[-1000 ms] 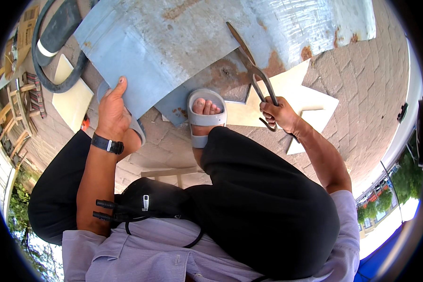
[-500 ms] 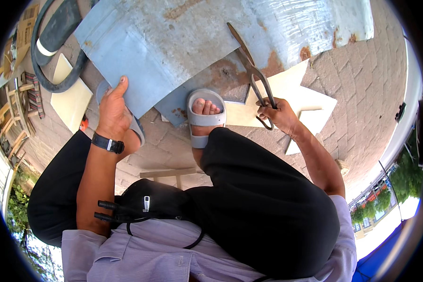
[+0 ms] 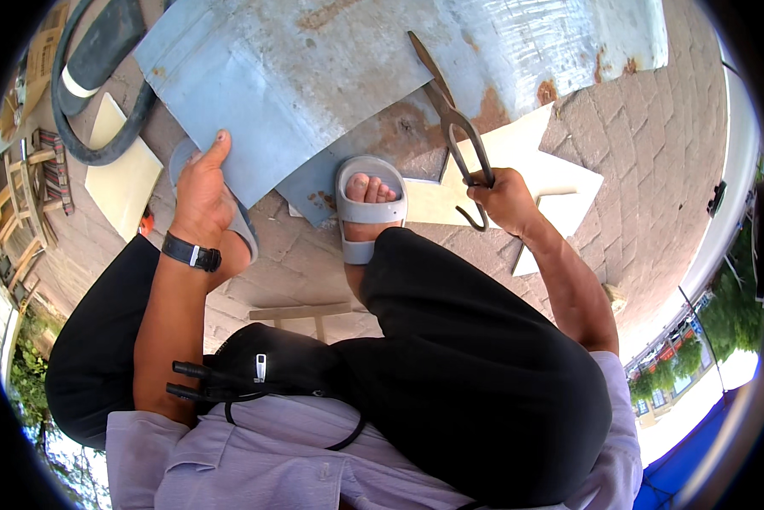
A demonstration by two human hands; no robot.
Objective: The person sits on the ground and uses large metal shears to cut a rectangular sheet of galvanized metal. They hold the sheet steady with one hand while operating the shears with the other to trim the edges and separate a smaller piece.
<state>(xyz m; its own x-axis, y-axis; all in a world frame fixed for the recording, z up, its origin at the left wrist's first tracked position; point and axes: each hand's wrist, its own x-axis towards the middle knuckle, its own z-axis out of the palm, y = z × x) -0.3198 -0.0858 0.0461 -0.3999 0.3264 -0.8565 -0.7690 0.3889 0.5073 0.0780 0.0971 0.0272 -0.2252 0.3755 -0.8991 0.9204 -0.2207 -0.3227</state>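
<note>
My left hand (image 3: 202,194) grips the near edge of a bluish-grey, rust-spotted metal sheet (image 3: 271,102), thumb on top. My right hand (image 3: 504,204) is closed on a handle of long dark metal shears (image 3: 457,127); the other handle curves below my fingers. The shears' blades sit at the sheet's cut edge, over a darker, rusty lower layer of sheet (image 3: 399,136). My grey sandal (image 3: 369,246) stands at that layer's near edge. A pale angular board (image 3: 514,161) lies beneath, to the right.
At the left are a black rubber loop (image 3: 93,155), a dark pad (image 3: 101,59), another pale board (image 3: 127,204), cardboard (image 3: 42,55) and wooden frames (image 3: 33,204). Brick paving (image 3: 637,170) surrounds them. Another wooden piece (image 3: 301,311) is below my legs. A blue cover (image 3: 688,450) shows at lower right.
My right hand and the shears have risen slightly, with the hand shifted a little on the handles. The whole view has drifted slightly up and left. My left hand still holds the sheet.
</note>
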